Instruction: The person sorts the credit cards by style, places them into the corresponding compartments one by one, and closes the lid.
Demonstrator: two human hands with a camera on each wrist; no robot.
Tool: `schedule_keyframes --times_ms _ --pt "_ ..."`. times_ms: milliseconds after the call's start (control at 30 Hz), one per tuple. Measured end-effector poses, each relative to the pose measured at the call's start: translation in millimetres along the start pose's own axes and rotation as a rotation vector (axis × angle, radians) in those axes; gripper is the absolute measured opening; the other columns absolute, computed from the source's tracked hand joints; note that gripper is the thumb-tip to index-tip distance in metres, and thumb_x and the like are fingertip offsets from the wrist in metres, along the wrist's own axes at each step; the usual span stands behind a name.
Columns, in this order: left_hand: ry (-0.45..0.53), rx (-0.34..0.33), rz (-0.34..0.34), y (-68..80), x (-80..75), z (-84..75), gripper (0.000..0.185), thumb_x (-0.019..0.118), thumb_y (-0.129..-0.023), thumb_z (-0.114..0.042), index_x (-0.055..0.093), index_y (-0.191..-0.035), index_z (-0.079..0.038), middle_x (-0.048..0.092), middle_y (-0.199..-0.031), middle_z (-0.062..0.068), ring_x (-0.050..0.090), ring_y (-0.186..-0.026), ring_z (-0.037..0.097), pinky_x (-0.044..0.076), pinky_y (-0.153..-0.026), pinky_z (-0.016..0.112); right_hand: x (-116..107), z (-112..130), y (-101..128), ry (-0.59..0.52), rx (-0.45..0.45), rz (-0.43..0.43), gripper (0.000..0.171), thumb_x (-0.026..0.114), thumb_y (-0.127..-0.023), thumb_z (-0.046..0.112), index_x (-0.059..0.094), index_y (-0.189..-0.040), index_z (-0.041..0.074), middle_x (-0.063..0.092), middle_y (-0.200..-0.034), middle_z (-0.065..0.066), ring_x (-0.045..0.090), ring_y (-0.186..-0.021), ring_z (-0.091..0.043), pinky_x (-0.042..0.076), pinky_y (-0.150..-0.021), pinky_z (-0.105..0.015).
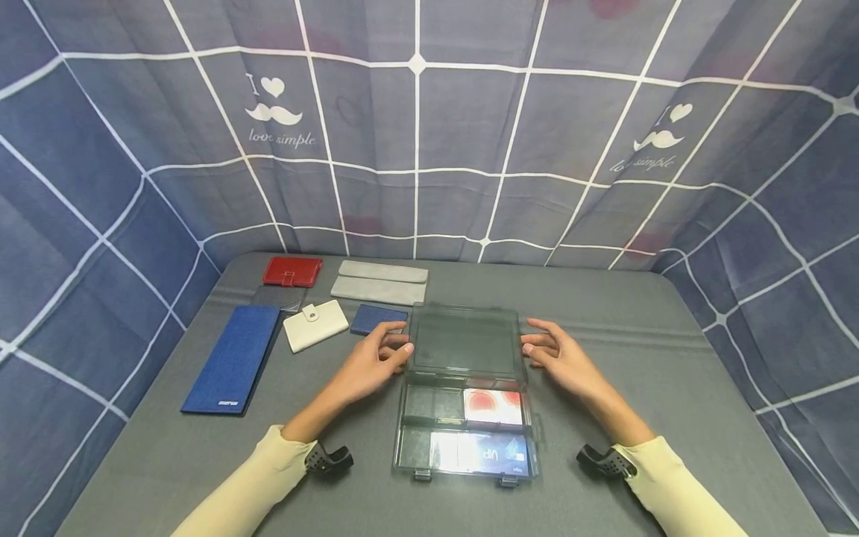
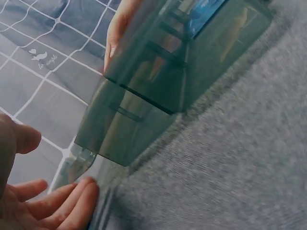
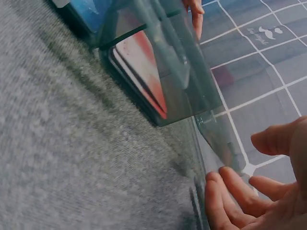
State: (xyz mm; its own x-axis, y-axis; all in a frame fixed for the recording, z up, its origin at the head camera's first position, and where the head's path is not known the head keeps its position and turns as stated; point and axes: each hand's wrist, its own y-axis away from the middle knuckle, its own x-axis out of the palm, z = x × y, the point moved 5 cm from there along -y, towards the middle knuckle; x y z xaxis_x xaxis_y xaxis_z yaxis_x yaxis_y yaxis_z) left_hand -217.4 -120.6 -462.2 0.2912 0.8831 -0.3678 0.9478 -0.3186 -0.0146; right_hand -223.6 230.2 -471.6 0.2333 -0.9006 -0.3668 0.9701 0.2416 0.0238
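Observation:
A translucent dark green plastic case (image 1: 466, 476) lies unfolded on the table, its lid (image 1: 466, 339) laid back on the far side. Its compartments hold a red and white card (image 1: 493, 406) and a blue and white card marked VIP (image 1: 493, 453). At the lid's left edge is my left hand (image 1: 369, 363), fingertips at or very near the rim. My right hand (image 1: 561, 358) mirrors it on the right edge. In both wrist views the fingers look relaxed, with the thumbs apart from the lid and nothing pinched.
On the left lie a long blue folder (image 1: 231, 362), a white snap wallet (image 1: 315, 326), a red wallet (image 1: 292, 271), a grey flap pouch (image 1: 379, 282), a small blue holder (image 1: 378, 318) and a dark transparent sleeve (image 1: 278, 298). Checked curtains (image 1: 456, 134) enclose the grey table (image 1: 624, 335).

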Motion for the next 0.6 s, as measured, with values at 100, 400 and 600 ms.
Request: schedule_keyframes --times_ms 100,400,600 --pt "-0.015 0.052 -0.043 -1.2 -3.6 -5.4 0.056 0.066 -0.107 -0.015 0.046 -0.156 0.002 0.069 -0.138 0.025 0.074 -0.114 0.034 0.061 -0.093 0.043 -5 5 1 -0.011 -0.01 -0.052 0.06 0.064 -0.108 0.008 0.039 -0.161 -0.004 0.065 -0.138 -0.034 0.07 -0.12 -0.026 0.056 -0.092 -0.021" --pt "-0.042 0.18 -0.07 0.7 -13.3 -24.2 0.059 0.069 -0.106 -0.013 0.049 -0.161 -0.01 0.072 -0.132 0.017 0.074 -0.114 0.032 0.061 -0.094 0.046 -12 22 11 -0.043 -0.195 -0.118 0.052 0.061 -0.107 -0.002 0.046 -0.156 -0.006 0.067 -0.124 -0.028 0.074 -0.099 -0.008 0.061 -0.089 -0.028" --pt "-0.128 0.262 -0.048 9.0 -17.4 -32.3 0.049 0.069 -0.106 -0.015 0.058 -0.154 -0.009 0.075 -0.129 0.012 0.074 -0.111 0.027 0.062 -0.089 0.042 -13 32 26 -0.061 -0.426 -0.084 0.038 0.059 -0.102 -0.016 0.056 -0.14 -0.015 0.07 -0.116 -0.005 0.075 -0.099 -0.007 0.061 -0.087 -0.025"
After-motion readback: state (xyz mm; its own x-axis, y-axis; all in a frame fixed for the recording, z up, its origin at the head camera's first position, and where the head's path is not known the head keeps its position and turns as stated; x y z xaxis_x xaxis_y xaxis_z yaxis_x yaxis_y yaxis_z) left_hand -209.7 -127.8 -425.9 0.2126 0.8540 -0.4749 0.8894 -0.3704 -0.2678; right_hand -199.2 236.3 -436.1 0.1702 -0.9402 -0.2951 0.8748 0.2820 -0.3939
